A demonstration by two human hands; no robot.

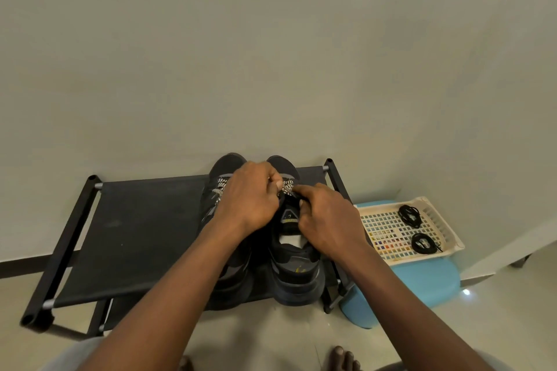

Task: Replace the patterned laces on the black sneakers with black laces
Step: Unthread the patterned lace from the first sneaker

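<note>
Two black sneakers stand side by side on a black shoe rack (135,220), toes to the wall. The left sneaker (220,166) keeps its black-and-white patterned lace (219,187), and my left forearm hides much of it. On the right sneaker (297,265) my left hand (250,199) pinches the patterned lace (287,187) near the toe end. My right hand (325,220) pinches the same lace just beside it, over the tongue. Two coiled black laces (408,214) (423,242) lie in a cream tray (446,220) to the right.
The tray rests on a light blue stool (422,283) to the right of the rack. A plain wall stands right behind the rack. The floor is pale tile, and bare toes (346,358) show at the bottom edge.
</note>
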